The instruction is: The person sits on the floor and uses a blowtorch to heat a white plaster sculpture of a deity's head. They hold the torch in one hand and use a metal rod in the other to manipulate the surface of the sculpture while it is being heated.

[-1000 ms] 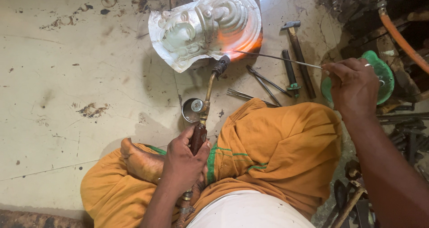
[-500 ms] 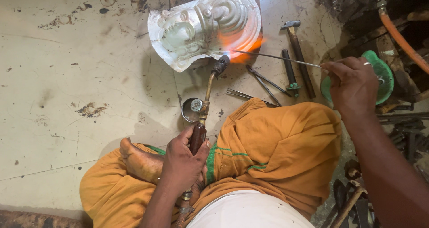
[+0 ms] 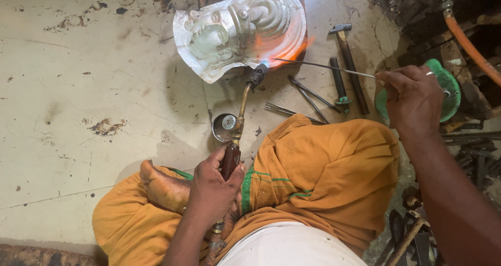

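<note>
My left hand (image 3: 214, 189) grips the dark handle of a brass gas torch (image 3: 243, 107) that points away from me. Its orange flame (image 3: 284, 53) plays on the lower right edge of a silvery embossed metal face mask (image 3: 237, 28) lying on the floor. My right hand (image 3: 412, 96) pinches a thin metal rod (image 3: 323, 67) whose tip reaches into the flame at the mask's edge. I sit cross-legged in orange cloth (image 3: 323, 177), one bare foot (image 3: 162, 185) showing beside my left hand.
A small round tin (image 3: 224, 126) sits by the torch stem. A hammer (image 3: 348, 62), tongs (image 3: 308, 94) and a dark tool (image 3: 338, 83) lie right of the mask. A green round object (image 3: 449, 91) and an orange hose (image 3: 469, 41) are at right. More tools (image 3: 412, 234) lie at bottom right.
The flame's glow on the mask's edge has shifted slightly. Both hands hold nearly the same positions.
</note>
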